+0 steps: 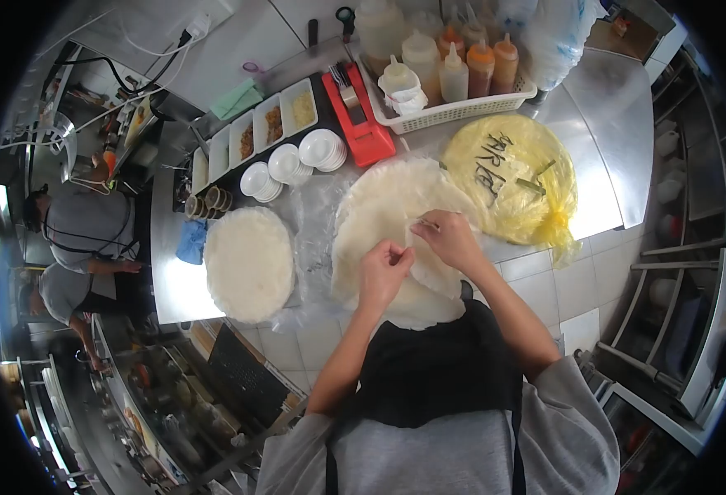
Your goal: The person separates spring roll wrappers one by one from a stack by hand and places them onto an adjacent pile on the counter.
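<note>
Directly in front of me lies a large round of pale, thin dough sheets [371, 198], its near edge hanging toward my apron. Over its middle, my left hand [386, 271] is closed with thumb and fingertips pinched together. My right hand [447, 238] is also closed in a pinch, slightly farther out and to the right. Whatever sits between either set of fingertips is too small to make out. To the left, a second pale dough round [250, 264] rests on the steel counter, with clear plastic [313, 223] between the two rounds.
A yellow plastic bag [507, 165] with black writing lies at the right. Behind are a basket [462, 114] of squeeze bottles, a red holder [359, 124], stacked white bowls [322, 150] and food trays [274, 122]. Two people [91, 219] stand at far left.
</note>
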